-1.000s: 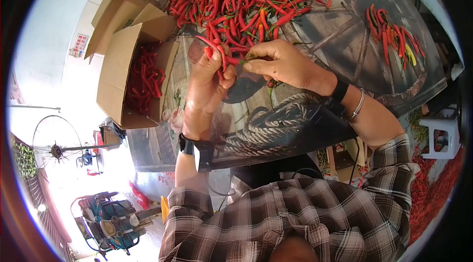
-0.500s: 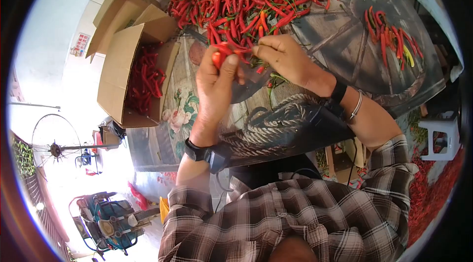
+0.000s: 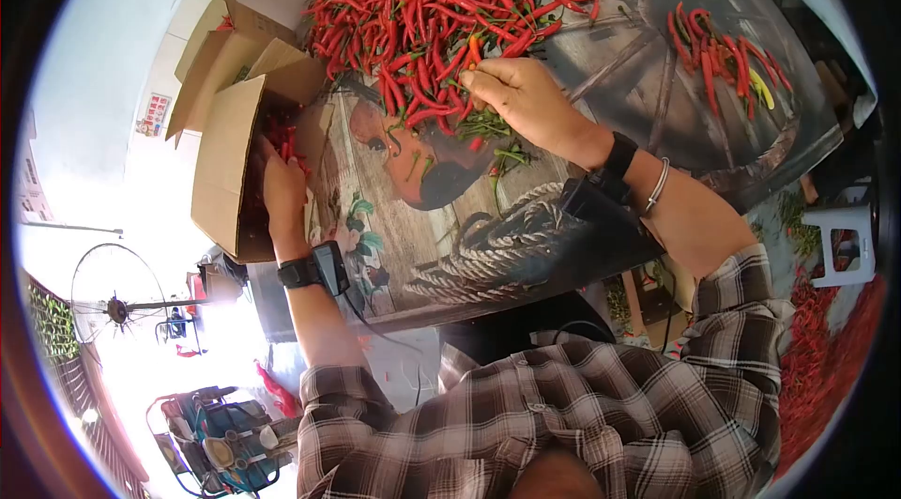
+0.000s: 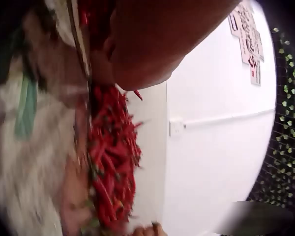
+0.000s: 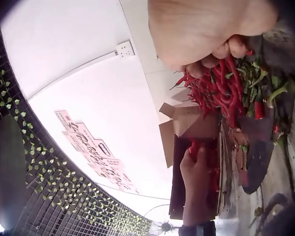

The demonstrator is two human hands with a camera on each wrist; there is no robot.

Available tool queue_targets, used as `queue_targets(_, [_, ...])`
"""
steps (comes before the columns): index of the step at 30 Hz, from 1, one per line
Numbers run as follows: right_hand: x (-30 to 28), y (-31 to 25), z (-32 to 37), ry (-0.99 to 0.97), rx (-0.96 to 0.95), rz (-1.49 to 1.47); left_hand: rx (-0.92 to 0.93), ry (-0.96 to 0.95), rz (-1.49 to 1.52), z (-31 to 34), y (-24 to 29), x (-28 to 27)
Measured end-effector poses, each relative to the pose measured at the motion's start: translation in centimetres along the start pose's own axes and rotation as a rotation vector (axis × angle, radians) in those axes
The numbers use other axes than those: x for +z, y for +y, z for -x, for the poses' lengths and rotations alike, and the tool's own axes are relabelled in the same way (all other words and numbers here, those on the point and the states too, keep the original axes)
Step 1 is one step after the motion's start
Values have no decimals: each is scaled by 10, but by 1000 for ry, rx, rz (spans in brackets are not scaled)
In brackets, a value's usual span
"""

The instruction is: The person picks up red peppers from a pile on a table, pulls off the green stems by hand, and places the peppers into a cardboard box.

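Note:
My left hand (image 3: 284,187) reaches inside the open cardboard box (image 3: 225,170), its fingertips partly hidden by the box wall. In the right wrist view, this left hand (image 5: 196,172) grips red chili peppers (image 5: 193,148) between thumb and fingers. My right hand (image 3: 530,105) is at the near edge of the big heap of red chili peppers (image 3: 441,11), fingers curled, thumb close to the index finger. An orange chili (image 3: 475,49) lies right at its fingertips; I cannot tell whether they pinch it. Green stems (image 3: 483,125) lie below that hand.
A smaller group of red chilies (image 3: 709,53) with a yellow-green one (image 3: 762,91) lies on the right of the printed table cover (image 3: 601,95). Beyond the right table edge stands a grey stool (image 3: 840,241). Left of the table is a folded teal-framed item (image 3: 221,443).
My left hand has carried chilies leftward from the table's middle into the box. My right hand has parted from the left and moved to the heap's near edge.

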State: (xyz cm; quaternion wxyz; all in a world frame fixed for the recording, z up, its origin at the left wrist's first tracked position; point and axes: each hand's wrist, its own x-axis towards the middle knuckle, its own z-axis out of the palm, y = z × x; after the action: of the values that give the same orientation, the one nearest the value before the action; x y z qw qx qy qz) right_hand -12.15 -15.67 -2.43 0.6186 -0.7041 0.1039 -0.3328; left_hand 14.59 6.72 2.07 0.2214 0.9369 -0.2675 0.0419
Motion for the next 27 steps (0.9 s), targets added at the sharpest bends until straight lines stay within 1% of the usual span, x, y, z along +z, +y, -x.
queue_targets(2, [-1, -4, 1, -5, 3, 18, 243, 209, -225, 2, -10, 1])
queue_targets(3, [0, -5, 1, -10, 3, 36, 236, 211, -227, 1, -9, 2])
queue_targets(5, [1, -5, 1, -7, 0, 36, 574, 275, -73, -6, -2, 13])
queue_targets(6, [1, -5, 1, 2, -3, 38, 550, 244, 87, 1, 18, 19])
queue_targets(8, [-1, -2, 1, -14, 9, 25, 514, 75, 248, 9, 52, 30])
queue_targets(9, [-2, -1, 0, -23, 21, 11, 512, 79, 250, 11, 68, 33])
queue_targets(11, [-4, -5, 0, -30, 32, 63, 275, -291, 344, 10, 94, 40])
queue_targets(12, [-6, -6, 0, -33, 45, 113, 278, -291, 347, 5, 98, 47])
queue_targets(13, [-7, -4, -1, -30, 46, 117, 356, -221, 214, -1, 101, 57])
queue_targets(14, [-5, 1, -1, 26, 24, 105, 433, -151, 79, -6, 102, 65])
queue_targets(15, [-4, 2, -2, 82, 5, 92, 436, -157, 80, -8, 105, 68])
queue_targets(18, [-2, 3, -2, 115, -17, 14, 403, -145, 124, -11, 107, 71])
queue_targets(19, [-2, 2, -1, 116, -15, 11, 396, -176, 178, -11, 105, 70])
queue_targets(21, [-5, -1, -1, 14, 40, 123, 390, -207, 230, -13, 100, 70])
queue_targets(23, [-6, -3, -1, -4, 65, 142, 304, -303, 391, -14, 93, 71])
queue_targets(24, [-6, -3, -1, -24, 89, 162, 304, -304, 390, -14, 88, 71])
queue_targets(26, [-7, -2, -1, -17, 68, 183, 165, -285, 591, -15, 80, 73])
queue_targets(27, [-7, -1, -1, -10, 46, 204, 164, -285, 592, -13, 78, 71])
